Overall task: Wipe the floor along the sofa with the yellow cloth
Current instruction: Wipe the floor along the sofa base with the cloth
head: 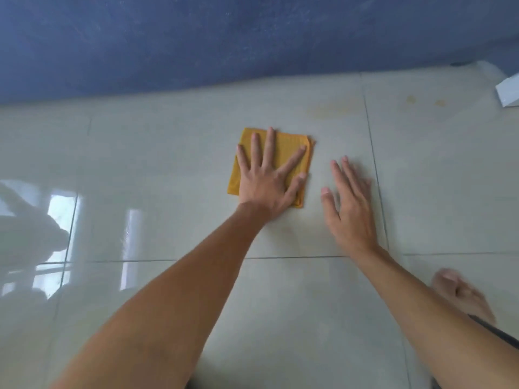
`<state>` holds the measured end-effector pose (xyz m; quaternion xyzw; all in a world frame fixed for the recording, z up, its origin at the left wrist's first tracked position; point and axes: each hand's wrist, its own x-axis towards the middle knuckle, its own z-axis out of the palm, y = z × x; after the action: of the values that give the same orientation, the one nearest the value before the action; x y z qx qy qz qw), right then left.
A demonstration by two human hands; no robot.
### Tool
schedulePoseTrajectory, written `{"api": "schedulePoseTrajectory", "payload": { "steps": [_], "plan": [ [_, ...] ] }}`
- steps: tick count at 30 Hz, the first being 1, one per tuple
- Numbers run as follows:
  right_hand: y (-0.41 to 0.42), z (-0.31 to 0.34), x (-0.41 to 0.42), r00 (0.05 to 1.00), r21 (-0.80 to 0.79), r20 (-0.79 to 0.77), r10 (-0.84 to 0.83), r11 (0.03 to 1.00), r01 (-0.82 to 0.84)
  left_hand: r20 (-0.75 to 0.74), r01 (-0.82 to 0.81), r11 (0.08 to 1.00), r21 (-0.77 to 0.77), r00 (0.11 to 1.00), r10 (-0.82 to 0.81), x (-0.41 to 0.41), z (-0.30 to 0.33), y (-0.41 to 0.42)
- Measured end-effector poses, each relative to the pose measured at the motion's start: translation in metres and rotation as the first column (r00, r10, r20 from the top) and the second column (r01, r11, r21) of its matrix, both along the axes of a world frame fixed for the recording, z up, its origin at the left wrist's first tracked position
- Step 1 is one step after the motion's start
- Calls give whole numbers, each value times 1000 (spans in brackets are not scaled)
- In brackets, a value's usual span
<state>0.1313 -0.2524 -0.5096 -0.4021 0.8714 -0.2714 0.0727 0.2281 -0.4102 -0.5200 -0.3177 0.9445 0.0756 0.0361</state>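
A folded yellow cloth (285, 148) lies flat on the glossy pale tiled floor (168, 164), a short way in front of the blue sofa (224, 37) that fills the top of the view. My left hand (269, 183) presses down on the cloth, palm flat and fingers spread, covering most of it. My right hand (348, 203) rests flat on the bare tile just right of the cloth, fingers apart, slightly blurred, holding nothing.
Faint yellowish stains (410, 99) mark the tile near the sofa at the right. A white object (508, 92) sits at the right edge. A bare foot (460, 293) is at the lower right. Window light reflects on the left tiles.
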Motion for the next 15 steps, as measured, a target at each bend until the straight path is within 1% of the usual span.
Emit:
{"api": "schedulePoseTrajectory", "payload": {
  "steps": [1, 3, 5, 6, 7, 9, 11, 13, 15],
  "plan": [
    [7, 2, -7, 998, 14, -55, -35, 999, 36, -5, 29, 1000, -5, 1000, -29, 17, -1, 15],
    [25, 3, -25, 985, 151, -153, -83, 983, 107, -4, 51, 999, -11, 999, -51, 57, -3, 30],
    [40, 2, -39, 979, 328, -187, -83, 934, 142, 20, -1, 1000, -29, 1000, 2, 100, -4, 24],
    [44, -1, -43, 977, 389, -201, -67, 910, 143, 36, -47, 998, -35, 998, 48, 119, -4, 15],
    [46, -4, -44, 976, 417, -212, -51, 898, 138, 53, -102, 994, -39, 993, 104, 136, -3, 3],
    [48, -11, -45, 970, 415, -240, -42, 899, 142, 83, -228, 973, -37, 970, 230, 159, -1, -27],
    [48, -17, -44, 962, 385, -268, -51, 910, 155, 100, -355, 934, -35, 929, 357, 159, 0, -61],
    [49, -22, -46, 957, 359, -283, -56, 919, 160, 95, -463, 885, -39, 880, 465, 138, 0, -91],
    [49, -25, -47, 953, 349, -297, -58, 923, 165, 79, -513, 857, -41, 853, 515, 102, -1, -114]
  ]
}}
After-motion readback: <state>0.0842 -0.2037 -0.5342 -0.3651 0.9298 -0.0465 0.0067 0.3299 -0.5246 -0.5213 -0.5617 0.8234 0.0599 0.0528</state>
